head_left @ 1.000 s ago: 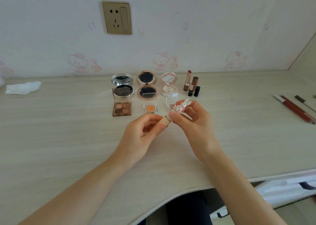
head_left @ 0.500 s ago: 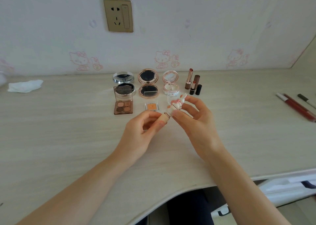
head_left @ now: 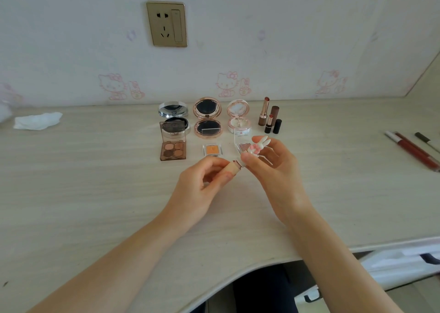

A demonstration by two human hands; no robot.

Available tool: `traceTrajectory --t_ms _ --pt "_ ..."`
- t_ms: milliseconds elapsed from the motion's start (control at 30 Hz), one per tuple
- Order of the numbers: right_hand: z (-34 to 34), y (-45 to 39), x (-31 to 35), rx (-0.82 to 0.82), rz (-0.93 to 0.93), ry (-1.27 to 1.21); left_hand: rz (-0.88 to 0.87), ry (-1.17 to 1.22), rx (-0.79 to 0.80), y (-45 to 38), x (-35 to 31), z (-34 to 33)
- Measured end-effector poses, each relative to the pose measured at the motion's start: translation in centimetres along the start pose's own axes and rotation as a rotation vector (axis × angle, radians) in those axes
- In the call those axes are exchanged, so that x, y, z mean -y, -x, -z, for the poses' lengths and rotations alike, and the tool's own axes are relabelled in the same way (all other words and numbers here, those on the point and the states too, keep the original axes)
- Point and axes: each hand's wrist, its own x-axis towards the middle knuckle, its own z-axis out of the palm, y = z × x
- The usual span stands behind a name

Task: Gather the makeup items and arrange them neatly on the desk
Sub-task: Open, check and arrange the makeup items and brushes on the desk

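Above the middle of the desk (head_left: 95, 193), my left hand (head_left: 202, 181) pinches a small beige tube (head_left: 234, 166). My right hand (head_left: 273, 167) pinches its white cap topped with a rabbit figure (head_left: 258, 146), right at the tube's mouth. Behind them stand three open round compacts: silver (head_left: 173, 115), rose-gold dark (head_left: 207, 119) and pink (head_left: 238, 118). In front of those lie a brown eyeshadow quad (head_left: 173, 146), a small orange pan (head_left: 211, 150) and a clear-lidded pan (head_left: 242, 143), partly hidden by my right hand. Lipsticks (head_left: 270, 118) stand at the row's right end.
Several pencils and pens (head_left: 414, 150) lie at the desk's right side. A crumpled white tissue (head_left: 37, 121) sits at the far left. A wall socket (head_left: 167, 24) is above the compacts. The curved front edge of the desk runs below my forearms.
Both hands have stayed close together on the tube and cap. The rabbit cap has shifted slightly in my right fingers at the tube's mouth.
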Motion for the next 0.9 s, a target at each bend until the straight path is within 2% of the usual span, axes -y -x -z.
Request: traceTrajectory --t_ms 200,367,500,733,900 --pt "0.2 0.18 0.07 0.085 -0.002 -0.053 0.011 0.026 -0.01 -0.08 0.16 0.08" --pt "-0.08 0.24 -0.02 0.021 0.055 0.076 -0.014 -0.023 0.018 0.0 0.26 -0.09" --pt "0.07 0.22 -0.08 0.069 0.034 -0.005 -0.008 -0.018 0.004 -0.05 0.34 0.03" --pt "-0.06 0.16 -0.3 0.006 0.024 0.047 -0.013 -0.022 0.0 -0.01 0.25 -0.02" --pt "0.16 0.04 -0.2 0.062 -0.018 -0.048 -0.002 -0.001 -0.02 -0.04 0.24 0.04"
